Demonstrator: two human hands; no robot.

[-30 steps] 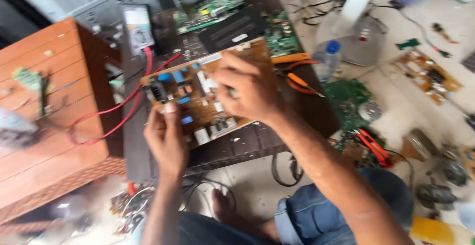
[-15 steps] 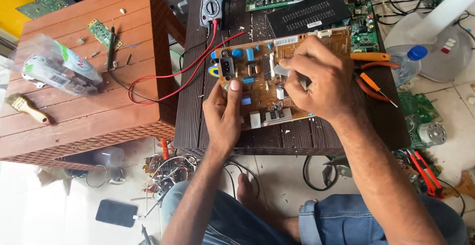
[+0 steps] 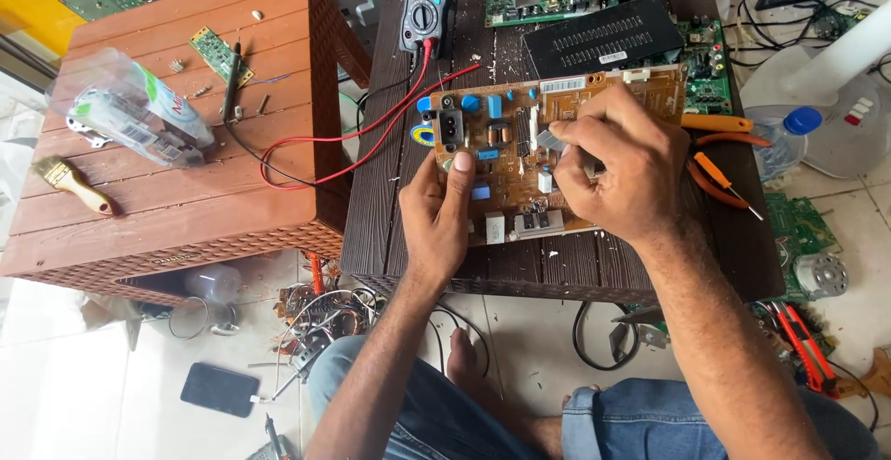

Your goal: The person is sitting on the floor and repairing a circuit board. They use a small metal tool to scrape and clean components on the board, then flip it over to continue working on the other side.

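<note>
Both hands are on the brown circuit board (image 3: 520,158), which lies on the dark table (image 3: 390,209). Your left hand (image 3: 436,214) clamps its near edge; your right hand (image 3: 617,163) apparently pinches a component. Multimeter (image 3: 427,5) leads lie unused; probing remains.

I see a matt tan circuit board (image 3: 520,163) with glossy blue plastic parts, lying on a dark, slatted, wood-look tabletop (image 3: 390,200). The pliers (image 3: 719,126) have smooth orange plastic handles; the bottle (image 3: 130,112) is clear, shiny plastic.
</note>
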